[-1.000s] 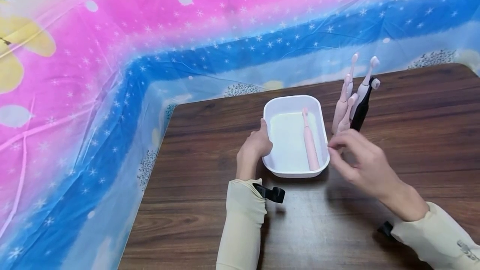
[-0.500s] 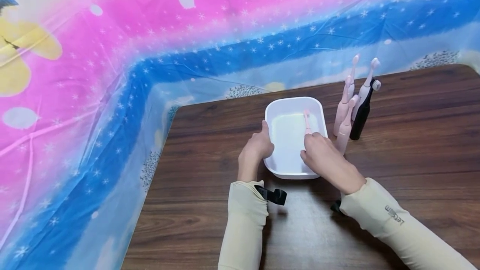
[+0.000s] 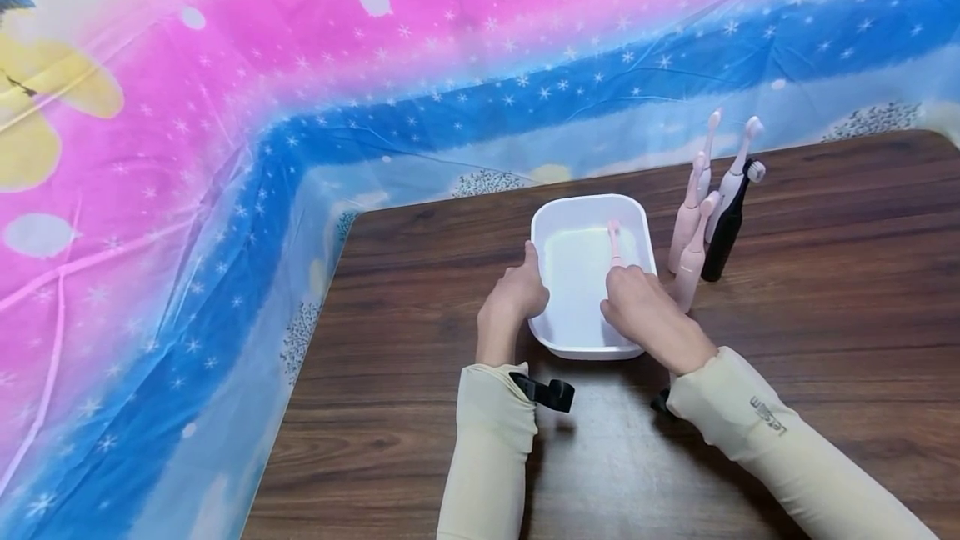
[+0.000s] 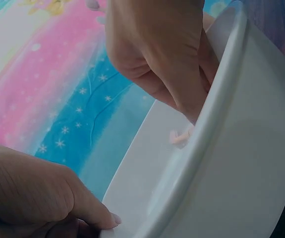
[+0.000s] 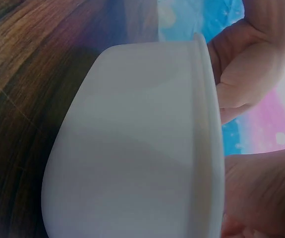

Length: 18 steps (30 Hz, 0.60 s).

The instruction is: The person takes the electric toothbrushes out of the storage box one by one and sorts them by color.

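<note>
A white rectangular box (image 3: 577, 307) sits on the table, and a pink electric toothbrush (image 3: 616, 247) lies inside along its right side. My left hand (image 3: 513, 302) grips the box's left wall, with the thumb up along the rim. Reaching over the right wall, my right hand (image 3: 647, 311) holds the toothbrush by its handle, most of which is hidden beneath the fingers. In the left wrist view the pale toothbrush head (image 4: 179, 139) shows past the right hand (image 4: 157, 54). The right wrist view has the box wall (image 5: 132, 144) in front of both hands.
Just right of the box several electric toothbrushes stand upright close together: a pink one (image 3: 690, 265) in front, a black one (image 3: 725, 232), a white one (image 3: 731, 187) and more pink ones behind. The dark wooden table (image 3: 405, 307) meets a patterned cloth (image 3: 420, 123) at the back.
My right hand has moved left from beside the upright toothbrushes into the box and taken hold of the lying pink toothbrush. Over the last half second both hands stay nearly still.
</note>
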{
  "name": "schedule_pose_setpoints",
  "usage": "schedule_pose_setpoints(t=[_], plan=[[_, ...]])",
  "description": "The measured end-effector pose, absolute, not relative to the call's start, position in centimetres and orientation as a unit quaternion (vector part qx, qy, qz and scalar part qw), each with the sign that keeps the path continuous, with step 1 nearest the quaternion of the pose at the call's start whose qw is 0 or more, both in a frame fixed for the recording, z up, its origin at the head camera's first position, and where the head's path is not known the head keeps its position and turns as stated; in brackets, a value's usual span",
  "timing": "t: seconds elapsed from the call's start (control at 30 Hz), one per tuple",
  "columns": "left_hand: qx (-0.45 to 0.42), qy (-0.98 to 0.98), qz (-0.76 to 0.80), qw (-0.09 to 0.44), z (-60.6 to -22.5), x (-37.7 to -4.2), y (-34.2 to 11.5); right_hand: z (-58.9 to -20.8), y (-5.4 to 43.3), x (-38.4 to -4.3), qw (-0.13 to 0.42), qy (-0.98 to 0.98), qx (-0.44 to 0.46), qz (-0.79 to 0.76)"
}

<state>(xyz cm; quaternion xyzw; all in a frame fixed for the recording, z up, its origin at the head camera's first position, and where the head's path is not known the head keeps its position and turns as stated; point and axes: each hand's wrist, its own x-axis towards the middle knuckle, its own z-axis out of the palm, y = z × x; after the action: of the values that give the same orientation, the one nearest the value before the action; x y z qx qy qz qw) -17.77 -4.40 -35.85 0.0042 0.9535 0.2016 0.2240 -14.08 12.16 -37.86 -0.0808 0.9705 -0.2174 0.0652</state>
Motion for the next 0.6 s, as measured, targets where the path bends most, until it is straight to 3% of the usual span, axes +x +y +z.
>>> schedule_pose_setpoints(t=[0.6], plan=[[0.015, 0.956, 0.198, 0.215, -36.1, -17.8, -4.6, -39.3, 10.8, -16.1, 0.167, 0.947, -0.056, -0.269]])
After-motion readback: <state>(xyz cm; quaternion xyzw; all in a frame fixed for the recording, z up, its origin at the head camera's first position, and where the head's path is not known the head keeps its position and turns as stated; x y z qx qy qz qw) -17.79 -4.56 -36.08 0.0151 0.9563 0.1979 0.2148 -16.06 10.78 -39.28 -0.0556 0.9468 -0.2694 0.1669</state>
